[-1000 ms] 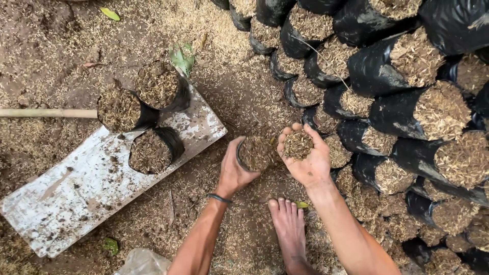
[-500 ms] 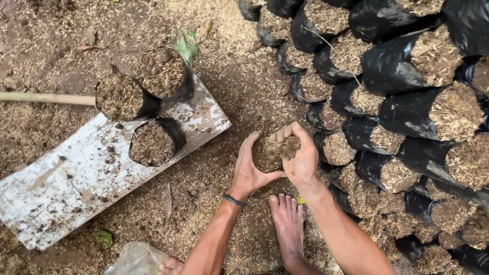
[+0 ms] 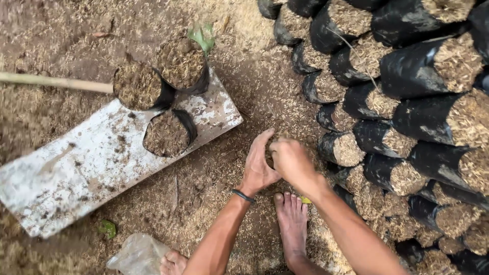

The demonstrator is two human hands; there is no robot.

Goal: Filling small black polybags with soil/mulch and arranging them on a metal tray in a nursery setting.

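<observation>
The handful of husk seen earlier is gone: the right hand (image 3: 291, 162) is now pressed, grip closed, onto a small bag (image 3: 270, 153) steadied by the left hand (image 3: 259, 165).

The glossy black plastic grow bags (image 3: 407, 66) stacked at the right of the frame show tan, straw-coloured husk at their mouths. At centre left, the flat white-painted board (image 3: 76, 173) is smeared and speckled brown. The three round black bags on the board (image 3: 168, 133) hold darker brown mix. My left wrist wears a thin dark band (image 3: 244, 196). A green leaf (image 3: 202, 34) lies at upper centre.
</observation>
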